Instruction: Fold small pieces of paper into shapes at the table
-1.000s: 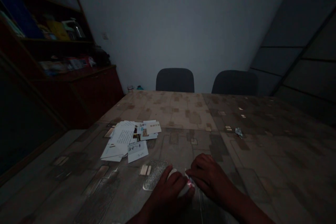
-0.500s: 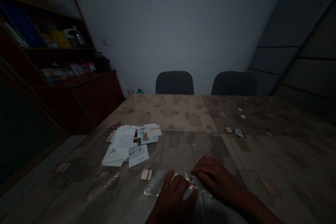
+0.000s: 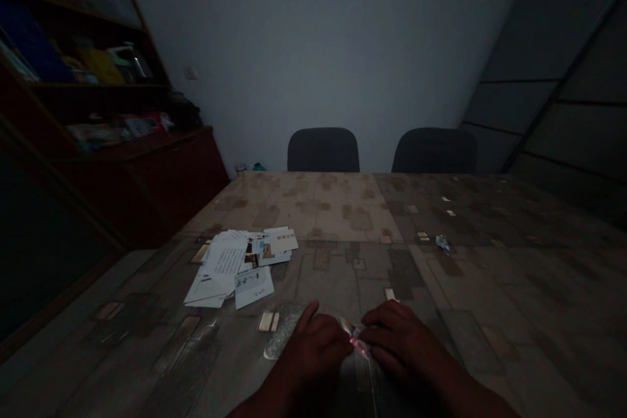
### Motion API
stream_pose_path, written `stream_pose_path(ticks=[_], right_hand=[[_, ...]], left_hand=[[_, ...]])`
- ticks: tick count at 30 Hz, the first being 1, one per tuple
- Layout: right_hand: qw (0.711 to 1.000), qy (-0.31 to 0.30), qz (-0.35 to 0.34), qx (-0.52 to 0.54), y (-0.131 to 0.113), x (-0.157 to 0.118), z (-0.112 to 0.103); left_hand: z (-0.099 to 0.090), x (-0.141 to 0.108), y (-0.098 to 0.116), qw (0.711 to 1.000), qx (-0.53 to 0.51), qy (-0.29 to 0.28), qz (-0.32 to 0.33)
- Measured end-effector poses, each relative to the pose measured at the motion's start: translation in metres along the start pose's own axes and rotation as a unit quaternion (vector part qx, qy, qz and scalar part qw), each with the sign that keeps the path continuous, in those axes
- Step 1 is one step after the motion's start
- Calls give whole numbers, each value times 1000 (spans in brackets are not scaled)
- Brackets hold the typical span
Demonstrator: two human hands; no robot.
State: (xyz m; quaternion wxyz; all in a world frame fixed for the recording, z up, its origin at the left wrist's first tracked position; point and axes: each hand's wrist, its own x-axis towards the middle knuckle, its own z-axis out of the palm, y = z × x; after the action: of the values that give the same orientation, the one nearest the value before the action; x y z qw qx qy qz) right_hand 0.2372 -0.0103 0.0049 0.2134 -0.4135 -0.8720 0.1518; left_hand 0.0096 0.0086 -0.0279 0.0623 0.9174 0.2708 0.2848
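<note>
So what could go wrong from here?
The small, shiny pink-and-white piece between the bare left hand and right hand could slip and be hard to spot on the brown-grey patterned tabletop in dim light. The overlapping white printed paper cards, left of the hands, might scatter if brushed.

On my screen, the room is dim. A plain wall (image 3: 313, 46) stands behind two dark chairs (image 3: 323, 151). A red-brown cabinet (image 3: 179, 166) with shelves (image 3: 151, 85) is at left. Boxy shapes cover the surface (image 3: 304, 219).
</note>
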Motion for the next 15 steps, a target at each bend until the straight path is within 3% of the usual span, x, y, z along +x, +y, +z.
stream_pose_path(ticks=[7, 11, 15], right_hand=[[991, 98, -31, -83, 8, -6, 28], [989, 89, -69, -92, 11, -12, 25], [995, 68, -47, -58, 8, -15, 18]], left_hand=[[-2, -3, 3, 997, 43, -46, -43], [5, -8, -2, 997, 69, -38, -18], [4, -5, -2, 997, 66, -31, -22]])
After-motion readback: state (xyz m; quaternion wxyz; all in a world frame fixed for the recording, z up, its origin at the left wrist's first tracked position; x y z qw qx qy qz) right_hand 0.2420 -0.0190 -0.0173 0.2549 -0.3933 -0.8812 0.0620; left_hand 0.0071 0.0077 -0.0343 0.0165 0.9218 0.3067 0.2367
